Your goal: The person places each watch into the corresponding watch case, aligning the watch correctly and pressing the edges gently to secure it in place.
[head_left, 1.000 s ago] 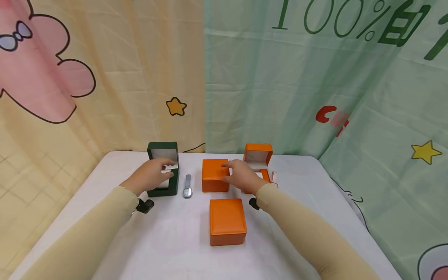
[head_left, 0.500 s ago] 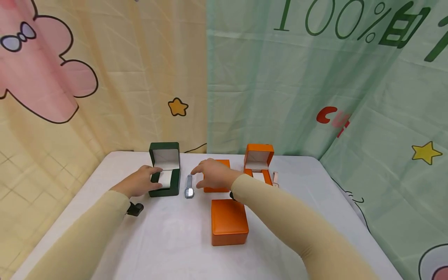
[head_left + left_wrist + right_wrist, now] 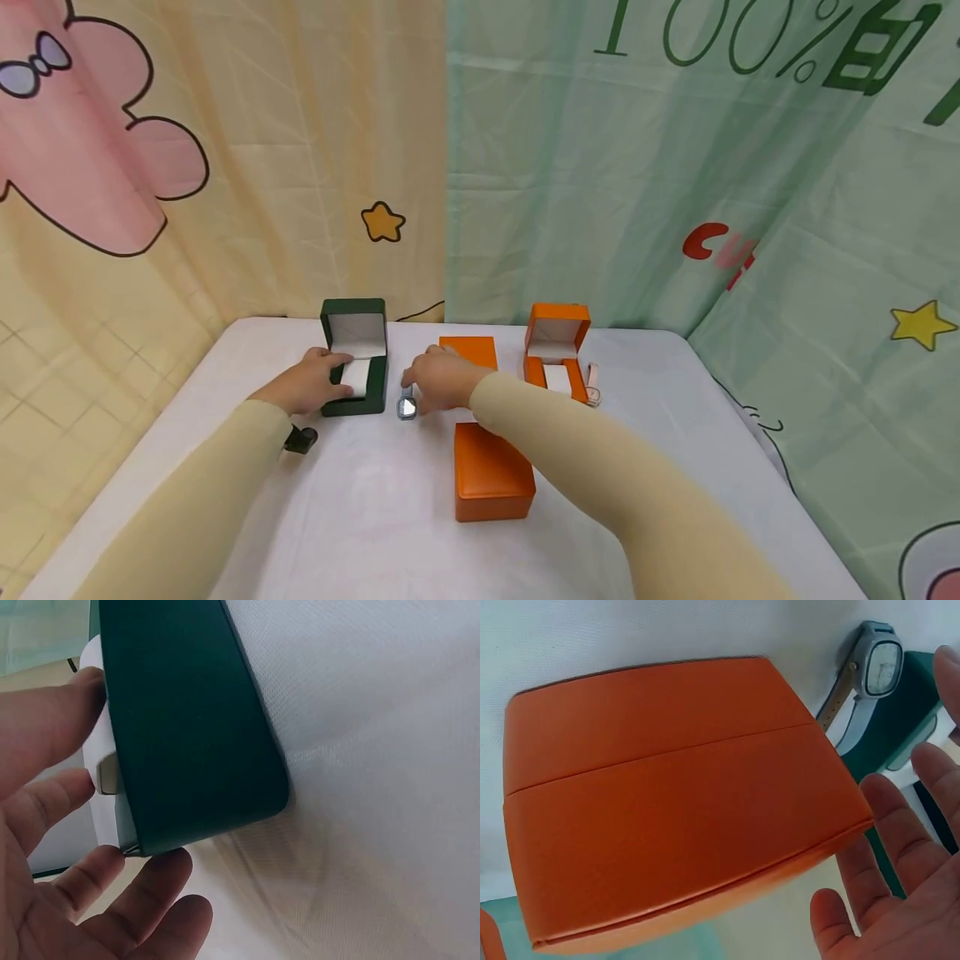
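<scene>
A green watch box point(image 3: 378, 385) stands with its lid up at the table's back left. My left hand point(image 3: 302, 383) lies at its left side, thumb and index finger at the white cushion point(image 3: 356, 379) inside. In the left wrist view, the other fingertips point(image 3: 169, 866) sit by the box's edge. Just right of the box lies a watch point(image 3: 407, 407) with a squarish face. Over its strap hovers my right hand point(image 3: 446, 379). The right wrist view shows these fingers point(image 3: 900, 825) spread, apart from the watch; the head view hides any contact.
A closed orange box point(image 3: 474, 348) stands partly behind my right hand. Another closed orange box point(image 3: 493, 475) is nearer, under the right forearm. At the back right are an orange box point(image 3: 558, 317) with its lid up and a pink-strapped watch point(image 3: 593, 387). Curtains back the white table point(image 3: 360, 517).
My right hand has moved left, from the closed orange box to over the watch strap. The left hand first drew back from over the green box, then came back to its cushion.
</scene>
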### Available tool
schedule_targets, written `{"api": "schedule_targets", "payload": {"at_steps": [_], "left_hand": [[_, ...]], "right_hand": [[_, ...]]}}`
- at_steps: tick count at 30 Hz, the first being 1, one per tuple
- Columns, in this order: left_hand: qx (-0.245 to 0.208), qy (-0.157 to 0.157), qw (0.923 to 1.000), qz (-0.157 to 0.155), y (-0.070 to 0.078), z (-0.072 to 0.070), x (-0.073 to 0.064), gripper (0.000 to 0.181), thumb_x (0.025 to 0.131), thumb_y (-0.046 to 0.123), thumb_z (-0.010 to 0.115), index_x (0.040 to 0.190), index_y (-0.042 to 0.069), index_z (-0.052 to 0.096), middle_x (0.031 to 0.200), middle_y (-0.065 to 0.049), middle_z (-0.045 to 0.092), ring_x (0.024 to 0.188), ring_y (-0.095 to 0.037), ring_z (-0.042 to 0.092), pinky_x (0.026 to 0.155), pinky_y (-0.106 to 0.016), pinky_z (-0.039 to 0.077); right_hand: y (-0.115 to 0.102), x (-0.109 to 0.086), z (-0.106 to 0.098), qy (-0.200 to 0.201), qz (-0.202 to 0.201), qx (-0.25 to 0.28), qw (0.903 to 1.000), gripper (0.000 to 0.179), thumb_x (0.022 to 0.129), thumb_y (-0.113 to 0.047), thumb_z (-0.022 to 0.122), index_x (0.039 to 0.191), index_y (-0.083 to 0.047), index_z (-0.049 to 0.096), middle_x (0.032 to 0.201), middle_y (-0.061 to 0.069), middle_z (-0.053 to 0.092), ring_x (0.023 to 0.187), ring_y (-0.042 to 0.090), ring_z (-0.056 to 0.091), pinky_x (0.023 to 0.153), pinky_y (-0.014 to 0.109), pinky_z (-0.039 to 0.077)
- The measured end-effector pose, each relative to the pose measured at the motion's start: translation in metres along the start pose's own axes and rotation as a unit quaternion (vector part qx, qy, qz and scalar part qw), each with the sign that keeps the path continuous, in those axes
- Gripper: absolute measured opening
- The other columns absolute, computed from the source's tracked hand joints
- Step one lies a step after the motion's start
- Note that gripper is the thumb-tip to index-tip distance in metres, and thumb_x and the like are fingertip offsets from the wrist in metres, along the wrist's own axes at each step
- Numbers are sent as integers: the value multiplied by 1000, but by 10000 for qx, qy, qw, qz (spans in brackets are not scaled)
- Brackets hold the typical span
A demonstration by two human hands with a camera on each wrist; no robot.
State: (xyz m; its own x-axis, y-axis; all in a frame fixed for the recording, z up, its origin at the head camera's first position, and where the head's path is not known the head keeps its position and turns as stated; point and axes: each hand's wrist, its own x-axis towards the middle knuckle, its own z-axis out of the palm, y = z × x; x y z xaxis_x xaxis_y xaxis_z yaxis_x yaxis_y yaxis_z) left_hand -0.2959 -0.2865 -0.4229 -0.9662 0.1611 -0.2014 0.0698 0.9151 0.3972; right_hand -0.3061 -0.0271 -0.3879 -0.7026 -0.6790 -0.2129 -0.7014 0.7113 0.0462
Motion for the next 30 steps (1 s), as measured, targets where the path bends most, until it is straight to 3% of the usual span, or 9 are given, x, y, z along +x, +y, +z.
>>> {"api": "schedule_targets", "payload": {"at_steps": [5, 11, 15, 22, 30], "left_hand": [[49, 1, 9999, -98, 0, -1, 4, 73, 99, 35, 73, 160, 9, 43, 160, -39, 23, 135, -56, 50, 114, -72, 40], [-20, 15, 9998, -191, -1, -1, 8, 72, 97, 34, 76, 158, 10, 45, 158, -40, 23, 130, -55, 53, 112, -72, 41], [-75, 11, 9996, -262, -1, 0, 8, 72, 97, 34, 77, 158, 10, 45, 158, -40, 22, 130, -55, 53, 112, -72, 41], [-73, 25, 9997, -244, -1, 2, 8, 72, 97, 33, 77, 157, 10, 45, 158, -39, 24, 130, -53, 54, 113, -70, 42], [-130, -41, 9995, -285, -2, -1, 10, 72, 95, 34, 79, 156, 12, 46, 157, -39, 24, 126, -51, 55, 111, -70, 43]], "right_hand": [[-2, 4, 0, -54, 117, -69, 9999, 47, 92, -36, 82, 137, -30, 71, 131, -6, 71, 112, 17, 52, 101, 29, 42], [-8, 10, -1, -223, 55, -152, 9996, 46, 93, -36, 82, 137, -29, 71, 131, -8, 72, 114, 18, 52, 114, 39, 40], [-12, 14, -1, -375, -5, -332, 9987, 45, 93, -37, 82, 136, -29, 71, 129, -9, 73, 112, 19, 53, 112, 40, 38], [-14, 22, 4, -460, 40, -649, 9968, 41, 92, -37, 83, 130, -30, 73, 117, -11, 76, 114, 20, 57, 127, 54, 25], [-17, 28, 8, -608, 15, -938, 9937, 42, 92, -37, 83, 133, -31, 72, 117, -11, 76, 112, 19, 63, 127, 55, 25]]}}
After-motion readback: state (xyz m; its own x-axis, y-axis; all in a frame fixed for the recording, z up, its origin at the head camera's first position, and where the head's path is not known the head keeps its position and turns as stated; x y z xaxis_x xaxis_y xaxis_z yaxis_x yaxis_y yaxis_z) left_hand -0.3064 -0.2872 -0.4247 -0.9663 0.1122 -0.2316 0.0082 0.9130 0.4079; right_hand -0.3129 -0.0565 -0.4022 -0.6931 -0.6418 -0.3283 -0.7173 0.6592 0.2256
